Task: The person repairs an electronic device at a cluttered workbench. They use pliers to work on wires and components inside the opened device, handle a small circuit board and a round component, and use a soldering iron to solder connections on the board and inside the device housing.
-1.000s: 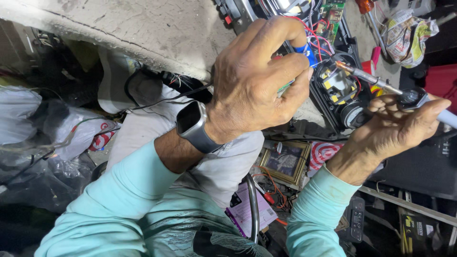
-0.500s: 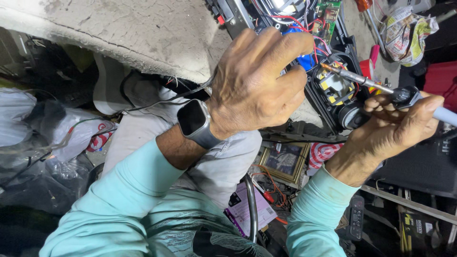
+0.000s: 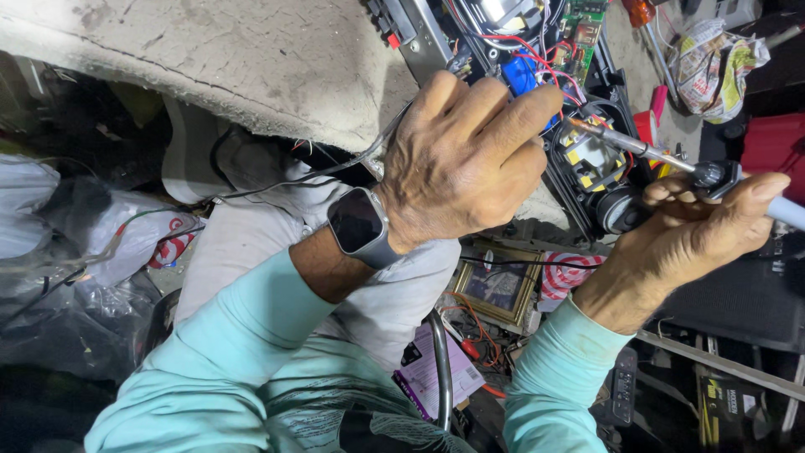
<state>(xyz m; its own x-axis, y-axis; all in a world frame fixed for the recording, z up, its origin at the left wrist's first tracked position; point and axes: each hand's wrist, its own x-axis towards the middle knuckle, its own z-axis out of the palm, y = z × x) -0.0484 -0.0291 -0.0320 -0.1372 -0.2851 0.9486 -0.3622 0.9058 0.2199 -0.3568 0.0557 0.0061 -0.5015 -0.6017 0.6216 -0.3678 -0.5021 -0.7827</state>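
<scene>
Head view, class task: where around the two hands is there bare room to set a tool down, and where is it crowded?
Bare room: the grey concrete slab left of the left hand. Crowded: the opened device with its wires, where the right hand aims the soldering iron; also the clutter below around the framed picture.

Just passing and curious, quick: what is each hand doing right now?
Left hand: fingers curled on the wires of the opened device; what it pinches cannot be told.
Right hand: closed on the soldering iron.
</scene>
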